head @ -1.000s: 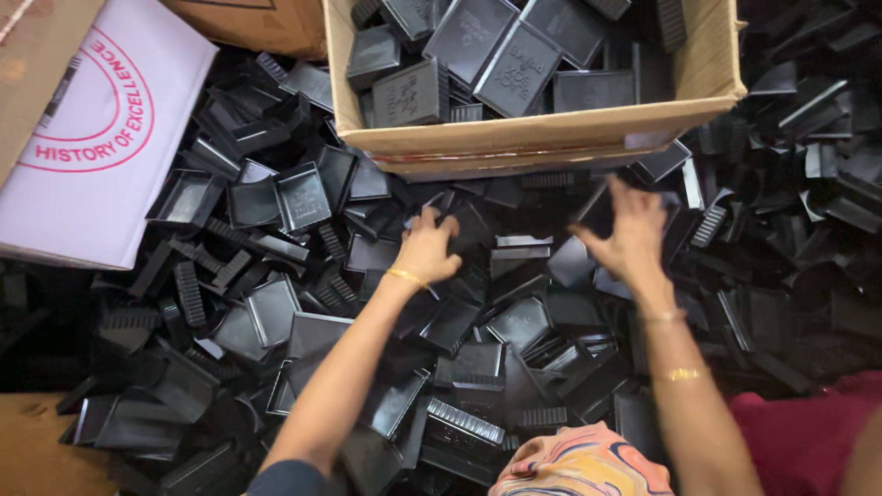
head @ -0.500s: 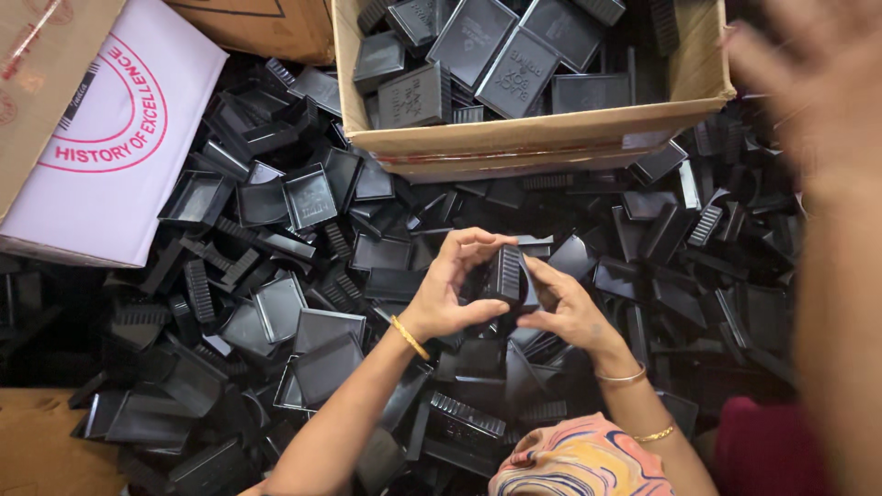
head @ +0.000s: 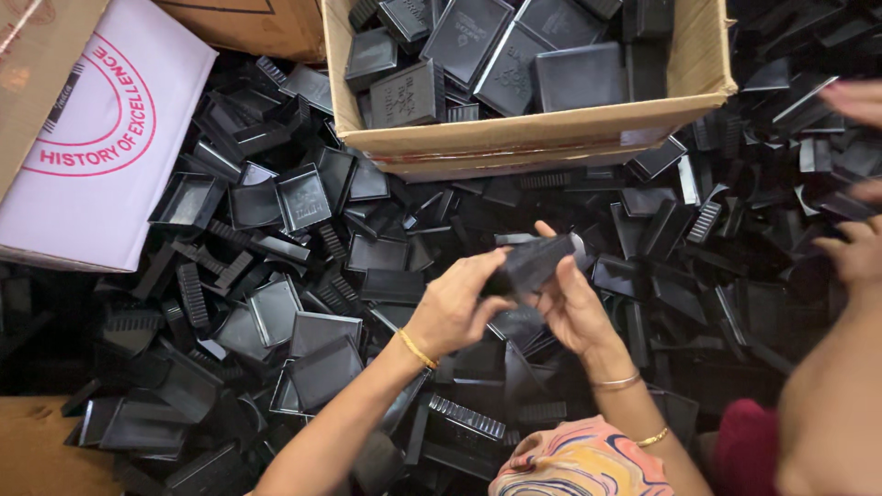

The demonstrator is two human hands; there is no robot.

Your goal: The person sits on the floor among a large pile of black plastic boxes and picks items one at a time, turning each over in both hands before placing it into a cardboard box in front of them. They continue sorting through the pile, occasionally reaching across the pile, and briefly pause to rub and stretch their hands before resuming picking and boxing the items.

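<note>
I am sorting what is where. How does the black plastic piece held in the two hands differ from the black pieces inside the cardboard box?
The held piece is single, gripped between the left hand and right hand above the pile; the boxed pieces lie many together, untouched, inside the cardboard box. Both are black plastic.

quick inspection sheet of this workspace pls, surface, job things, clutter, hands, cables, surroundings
surface: hidden under a heap of black plastic parts
job's things: one black part held above the heap
clutter: loose trays and ribbed pieces lie at all angles
grippers: left hand and right hand both grip the black part
cables: nothing seen
surroundings: cardboard box part-filled with black parts; white box with red print at left; another person's hand at right edge
</note>
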